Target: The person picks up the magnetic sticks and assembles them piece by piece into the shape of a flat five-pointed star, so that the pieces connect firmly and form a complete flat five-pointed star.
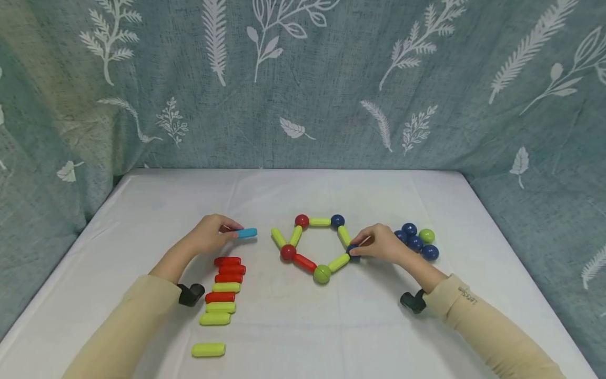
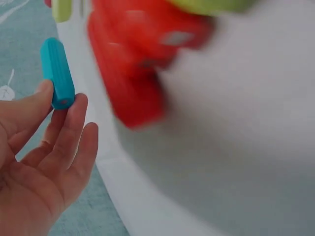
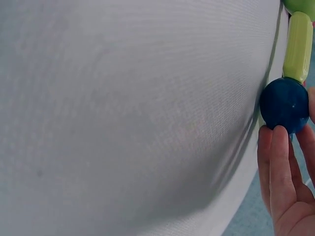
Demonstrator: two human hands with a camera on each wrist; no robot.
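My left hand [image 1: 214, 233] pinches a bright blue rod [image 1: 246, 232] between thumb and fingertips, above the table's left half. In the left wrist view the blue rod [image 2: 57, 73] shows a small hole in its end. My right hand [image 1: 381, 243] grips a dark blue ball [image 3: 284, 105] at the right corner of a five-sided ring of balls and rods. A yellow-green rod [image 3: 298, 46] meets that ball. The ring also has a red rod [image 1: 304, 262], a green ball [image 1: 322, 274] and a red ball [image 1: 288, 252], from which another yellow-green rod [image 1: 278, 238] sticks out up-left.
Red rods [image 1: 230, 278] and yellow-green rods [image 1: 220, 307] lie in a column below my left hand. One yellow-green rod [image 1: 208, 350] lies apart, nearer the front. Several dark blue balls [image 1: 415, 243] and a green ball [image 1: 426, 236] cluster right of my right hand.
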